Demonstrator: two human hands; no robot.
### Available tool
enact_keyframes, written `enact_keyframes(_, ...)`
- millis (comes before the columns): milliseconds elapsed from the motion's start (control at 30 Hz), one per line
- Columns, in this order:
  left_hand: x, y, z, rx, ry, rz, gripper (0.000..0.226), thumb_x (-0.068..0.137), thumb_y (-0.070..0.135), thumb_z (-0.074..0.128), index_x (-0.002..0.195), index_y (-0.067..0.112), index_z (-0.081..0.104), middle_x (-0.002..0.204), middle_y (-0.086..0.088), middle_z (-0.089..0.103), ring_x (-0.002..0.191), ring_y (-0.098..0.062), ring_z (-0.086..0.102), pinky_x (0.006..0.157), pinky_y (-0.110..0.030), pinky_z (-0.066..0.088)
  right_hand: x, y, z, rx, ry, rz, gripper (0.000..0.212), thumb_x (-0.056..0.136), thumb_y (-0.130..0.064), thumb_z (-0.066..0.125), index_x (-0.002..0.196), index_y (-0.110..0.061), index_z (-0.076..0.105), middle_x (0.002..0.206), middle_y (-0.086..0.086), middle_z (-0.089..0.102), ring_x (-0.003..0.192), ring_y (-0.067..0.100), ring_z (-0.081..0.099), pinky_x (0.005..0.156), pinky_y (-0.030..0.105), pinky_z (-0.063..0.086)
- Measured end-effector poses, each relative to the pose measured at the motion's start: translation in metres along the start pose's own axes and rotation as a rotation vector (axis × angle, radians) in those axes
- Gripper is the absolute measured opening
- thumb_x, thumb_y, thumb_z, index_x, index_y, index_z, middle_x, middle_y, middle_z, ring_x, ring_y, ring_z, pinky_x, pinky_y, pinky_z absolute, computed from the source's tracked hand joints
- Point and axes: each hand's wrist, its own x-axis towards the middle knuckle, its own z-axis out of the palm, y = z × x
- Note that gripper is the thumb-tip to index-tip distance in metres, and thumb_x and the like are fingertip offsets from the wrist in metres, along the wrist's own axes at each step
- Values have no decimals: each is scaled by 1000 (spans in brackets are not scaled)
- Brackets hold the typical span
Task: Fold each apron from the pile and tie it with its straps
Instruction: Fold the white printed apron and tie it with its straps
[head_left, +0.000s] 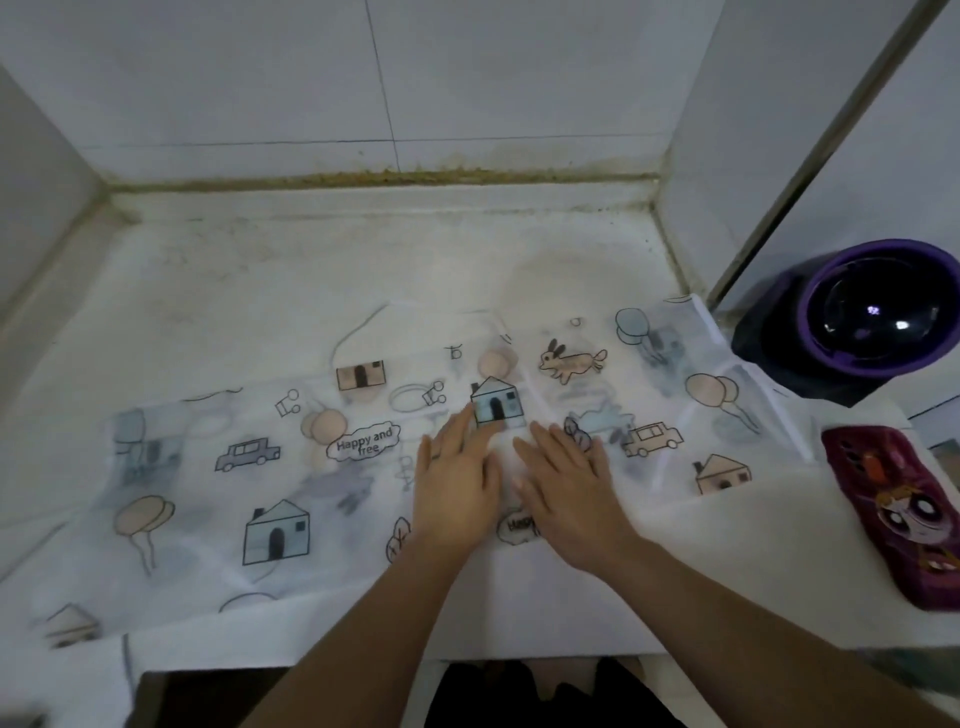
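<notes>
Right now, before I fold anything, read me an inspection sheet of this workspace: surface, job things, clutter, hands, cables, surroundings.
Surface: white counter, stained, with grime along the back seam.
Job's things: one printed apron spread out flat on the counter; a thin strap lies loose at its far edge; no pile in view.
Clutter: phone in a cartoon case at the right edge; dark purple-rimmed bowl-like object beyond it.
Hands: left hand and right hand lie flat side by side on the apron's middle, fingers straight.
Cables: nothing seen.
Surroundings: white tiled walls behind and at both sides.
</notes>
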Motion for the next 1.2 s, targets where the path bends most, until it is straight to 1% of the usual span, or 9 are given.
enact_keyframes(100, -21, -51, -18, 155, 22, -44, 65, 89, 51, 9, 146, 31, 34, 159, 2, 18, 147, -16, 11, 118, -43, -3, -5, 13, 6, -186, -84, 18, 68, 97, -55, 4, 141, -21, 42, 151, 3, 35, 139, 24, 34, 109, 57, 12)
enact_keyframes(167, -36, -93, -33, 269, 9, -160, 71, 86, 56, 0, 149, 34, 23, 160, 3, 11, 147, -17, 6, 117, -47, -4, -6, 12, 10, -218, -89, 23, 66, 97, -55, 5, 142, -21, 40, 151, 3, 34, 140, 23, 32, 108, 58, 13)
enact_keyframes(333, -60, -175, -73, 322, 45, -387, 72, 85, 61, 3, 152, 35, 12, 161, 4, 1, 148, -18, -1, 116, -48, -2, -6, 8, 6, -234, -60, 20, 66, 97, -55, 5, 143, -21, 37, 151, 3, 34, 140, 23, 32, 108, 63, 22)
enact_keyframes(567, -82, -198, -91, 304, 114, -322, 74, 87, 59, 4, 148, 27, 32, 158, -4, 21, 146, -24, 15, 116, -46, 2, 12, -28, -1, -226, 43, 124, 65, 79, -47, 24, 124, -13, 57, 131, 12, 54, 126, 30, 45, 106, 68, 20)
enact_keyframes(633, -86, -184, -90, 276, 186, -281, 65, 93, 53, 13, 142, 23, 42, 153, -7, 33, 142, -27, 26, 116, -51, 8, 23, -53, -2, -207, 39, 76, 71, 80, -53, 21, 135, -16, 47, 144, 12, 42, 135, 30, 34, 109, 66, 9)
enact_keyframes(700, -96, -176, -85, 267, 161, -272, 63, 93, 54, 11, 144, 29, 37, 156, -1, 27, 145, -23, 20, 118, -50, 4, 28, -71, 7, -202, -35, -44, 80, 80, -63, 7, 150, -27, 18, 159, 4, 8, 146, 26, 6, 110, 55, -8)
enact_keyframes(867, -125, -194, -83, 278, 63, -466, 74, 82, 66, -3, 150, 41, 12, 160, 9, 0, 148, -16, -3, 116, -46, -7, 29, -75, 28, -267, -173, -133, 87, 63, -74, -32, 140, -35, -26, 153, -4, -27, 145, 22, -17, 111, 59, -6)
enact_keyframes(1033, -141, -219, -108, 278, 41, -659, 57, 97, 54, 18, 150, 39, 7, 161, 1, -3, 148, -22, 0, 116, -50, 1, 28, -76, 27, -263, -211, -133, 89, 53, -74, -41, 134, -37, -32, 144, -5, -35, 145, 22, -17, 112, 59, -4)
enact_keyframes(1200, -137, -237, -138, 108, 194, -758, 55, 95, 39, 42, 146, 26, 27, 148, -7, 33, 133, -30, 35, 106, -47, 24, 28, -77, 26, -313, -205, -126, 96, 54, -76, -38, 141, -37, -27, 149, -6, -31, 145, 21, -17, 112, 59, -2)
